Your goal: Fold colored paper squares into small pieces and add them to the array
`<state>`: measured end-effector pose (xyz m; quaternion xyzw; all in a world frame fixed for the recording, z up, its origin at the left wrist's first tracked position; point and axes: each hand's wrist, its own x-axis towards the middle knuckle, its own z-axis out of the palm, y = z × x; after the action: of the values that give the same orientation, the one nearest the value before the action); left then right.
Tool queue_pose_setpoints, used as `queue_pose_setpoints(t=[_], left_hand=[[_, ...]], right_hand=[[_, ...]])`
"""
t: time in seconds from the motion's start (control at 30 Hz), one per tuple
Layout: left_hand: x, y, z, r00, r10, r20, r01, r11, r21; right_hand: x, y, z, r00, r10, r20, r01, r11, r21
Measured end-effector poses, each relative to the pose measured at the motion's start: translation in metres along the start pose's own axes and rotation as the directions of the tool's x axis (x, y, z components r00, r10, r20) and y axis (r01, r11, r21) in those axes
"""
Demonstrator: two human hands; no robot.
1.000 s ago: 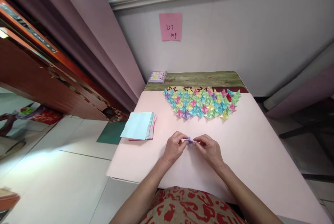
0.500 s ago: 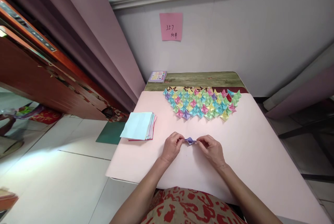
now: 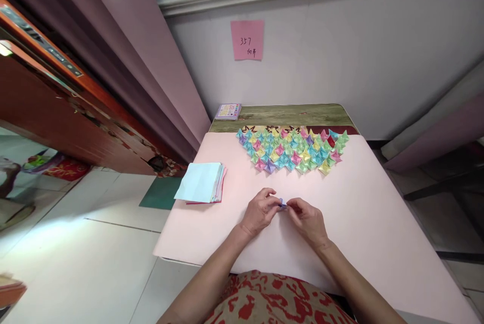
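My left hand [image 3: 260,211] and my right hand [image 3: 307,217] meet over the pale pink table top [image 3: 359,223], both pinching a small purple folded paper piece [image 3: 282,204]. Only a sliver of the piece shows between the fingertips. Farther back lies a wide cluster of several small folded paper shapes [image 3: 293,149] in blue, green, pink, yellow and purple. To my left sits a stack of square coloured paper sheets [image 3: 201,182] with a light blue sheet on top.
A small packet of paper [image 3: 228,111] rests at the back left on a green wooden surface [image 3: 291,112]. A pink note [image 3: 247,39] is stuck on the wall. Brown wooden furniture [image 3: 56,107] and tiled floor lie to the left.
Half a second ago the hands held the purple piece stretched out between them. They have come together and the piece is now nearly hidden between the fingertips.
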<state>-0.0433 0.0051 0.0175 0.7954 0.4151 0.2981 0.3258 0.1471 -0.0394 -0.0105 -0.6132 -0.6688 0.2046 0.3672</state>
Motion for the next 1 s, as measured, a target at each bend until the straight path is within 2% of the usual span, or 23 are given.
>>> queue_pose_setpoints(t=[0.3,0.53,0.77,0.87,1.0], left_hand=[[0.007,0.004,0.006,0.989,-0.145,0.032,0.139,0.98,0.143],[0.01,0.005,0.003,0.981,-0.179,0.071,0.159,0.962,0.224],[0.013,0.01,-0.005,0.974,-0.2,0.105,0.171,0.957,0.235],[0.014,0.012,-0.008,0.973,-0.186,0.135,0.15,0.96,0.238],[0.016,0.015,-0.008,0.968,-0.193,0.158,0.146,0.951,0.271]], right_hand=[[-0.004,0.0,-0.004,0.969,-0.234,0.078,0.246,0.945,-0.218],[-0.004,0.002,-0.009,0.948,-0.298,0.108,0.317,0.88,-0.353],[-0.003,0.008,-0.012,0.889,-0.447,0.099,0.447,0.799,-0.401],[-0.002,0.008,-0.012,0.88,-0.462,0.111,0.466,0.794,-0.39],[0.002,0.006,-0.011,0.895,-0.426,0.134,0.442,0.8,-0.406]])
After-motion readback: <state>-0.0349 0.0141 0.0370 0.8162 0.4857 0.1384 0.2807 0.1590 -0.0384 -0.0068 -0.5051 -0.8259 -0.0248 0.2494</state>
